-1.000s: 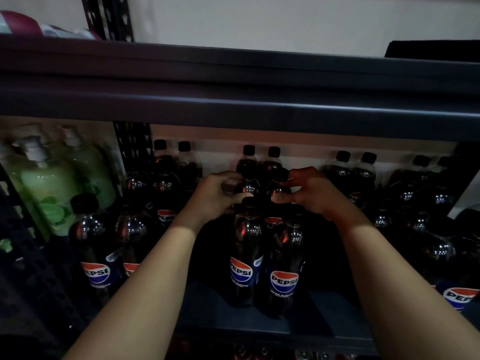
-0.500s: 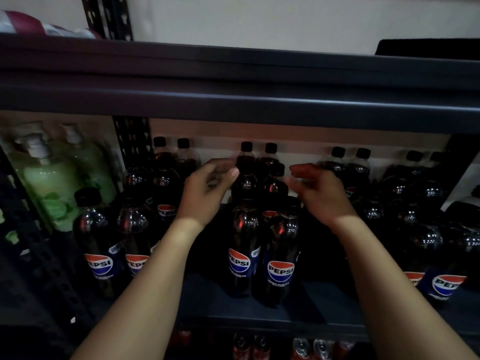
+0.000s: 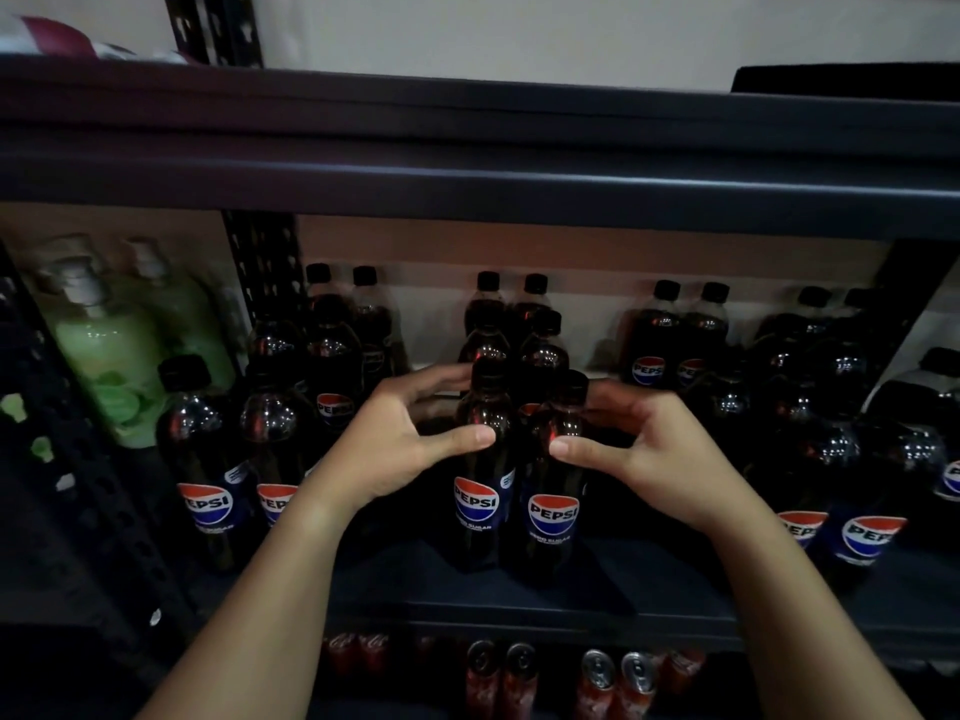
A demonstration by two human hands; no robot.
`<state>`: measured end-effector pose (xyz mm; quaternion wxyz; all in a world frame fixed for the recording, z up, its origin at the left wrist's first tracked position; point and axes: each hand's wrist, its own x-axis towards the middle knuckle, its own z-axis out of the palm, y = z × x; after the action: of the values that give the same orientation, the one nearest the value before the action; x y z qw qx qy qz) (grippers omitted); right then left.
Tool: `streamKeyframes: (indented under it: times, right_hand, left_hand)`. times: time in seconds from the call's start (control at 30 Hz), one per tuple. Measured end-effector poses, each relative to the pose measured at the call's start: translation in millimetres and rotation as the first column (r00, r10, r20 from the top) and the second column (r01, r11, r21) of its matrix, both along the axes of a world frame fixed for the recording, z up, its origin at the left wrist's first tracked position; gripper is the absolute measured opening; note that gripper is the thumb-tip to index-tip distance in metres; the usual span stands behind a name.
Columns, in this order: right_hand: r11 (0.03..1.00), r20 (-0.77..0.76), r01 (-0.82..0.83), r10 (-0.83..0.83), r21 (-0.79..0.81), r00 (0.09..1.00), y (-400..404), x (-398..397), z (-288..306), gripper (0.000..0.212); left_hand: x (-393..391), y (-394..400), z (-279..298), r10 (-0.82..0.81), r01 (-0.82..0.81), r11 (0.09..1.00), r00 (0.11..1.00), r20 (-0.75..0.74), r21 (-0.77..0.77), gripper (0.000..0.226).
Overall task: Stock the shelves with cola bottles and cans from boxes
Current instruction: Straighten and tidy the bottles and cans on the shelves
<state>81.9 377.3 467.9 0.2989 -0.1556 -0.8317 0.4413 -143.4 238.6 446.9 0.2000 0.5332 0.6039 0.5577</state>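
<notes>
Dark cola fills the two front bottles we have between our hands at the middle of the shelf [image 3: 519, 605]. Our left hand [image 3: 387, 449] curls around the shoulder of the left front bottle [image 3: 480, 491], thumb laid across its front and fingers reaching behind its neck. Our right hand [image 3: 660, 459] does likewise on the right front bottle [image 3: 553, 506], thumb tip on the glossy shoulder, fingers hooked behind the cap. Both bottles stand upright, side by side and touching, near the shelf's front edge, Pepsi labels facing us. Behind them more bottles [image 3: 511, 324] run back in pairs to the pale wall.

To the left, another double row of bottles [image 3: 208, 459] stands upright, and beyond a perforated black upright [image 3: 265, 272] we see green pump bottles [image 3: 104, 345]. To the right, further rows of cola bottles [image 3: 852, 459] fill the shelf, their details dim in the shadow. Above, the dark front rail of the upper shelf [image 3: 467, 174] spans the whole view. Below, on the lower level, red cans [image 3: 618, 678] stand with silvery tops showing.
</notes>
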Motion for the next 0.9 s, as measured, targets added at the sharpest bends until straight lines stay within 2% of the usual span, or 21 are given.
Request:
streamKeyframes:
  times: [0.33, 0.6, 0.9]
  right_hand:
    - [0.999, 0.051, 0.029, -0.030, 0.023, 0.998, -4, 3, 2, 0.040]
    - [1.000, 0.046, 0.024, -0.025, 0.012, 0.999, -5, 2, 2, 0.042]
    - [0.999, 0.051, 0.019, -0.018, -0.030, 0.999, -2, 3, 5, 0.040]
  left_hand:
    - [18, -10, 4, 0.086, -0.086, 0.996, 0.996, -0.006, -0.002, 0.056]
    - [20, -11, 3, 0.131, -0.132, 0.991, 0.989, -0.072, -0.015, 0.064]
    - [11, -11, 10, 0.054, -0.058, 0.996, 0.997, -0.060, -0.066, 0.055]
